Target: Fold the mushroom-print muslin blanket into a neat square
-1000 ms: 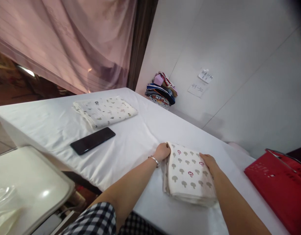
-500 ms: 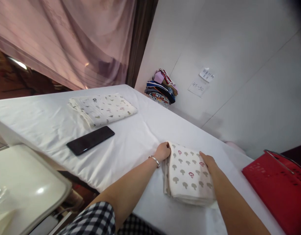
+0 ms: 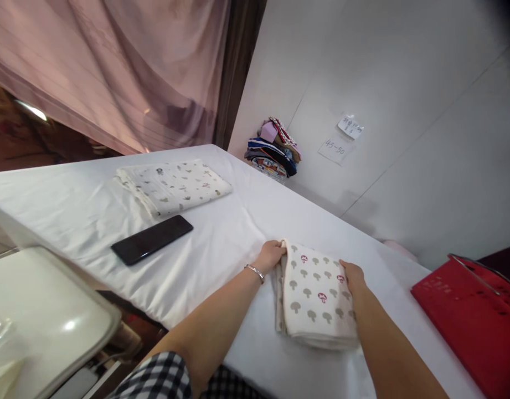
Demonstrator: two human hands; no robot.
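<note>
A folded white cloth (image 3: 319, 293) printed with grey and red mushrooms lies on the white-covered table (image 3: 255, 316) in front of me. My left hand (image 3: 273, 254) pinches the far left corner of its folded layers, and a silver bracelet circles that wrist. Along the cloth's right edge my right hand (image 3: 353, 275) is closed, thumb on top; its other fingers are mostly hidden. A second folded white cloth (image 3: 175, 187) with small plant prints rests farther back on the left. A black phone (image 3: 153, 239) lies just in front of that one.
A red basket (image 3: 449, 316) stands at the right. Behind the table's far edge is a stack of folded clothes (image 3: 273, 149) by the grey wall (image 3: 396, 111), which bears handwritten paper notes (image 3: 333, 148). A cream-coloured surface (image 3: 47, 316) is at lower left, and a pink curtain (image 3: 125, 66) hangs behind.
The mushroom-print cloth has shifted very slightly left, with both hands still on it. My left hand has moved a little left and up at the corner.
</note>
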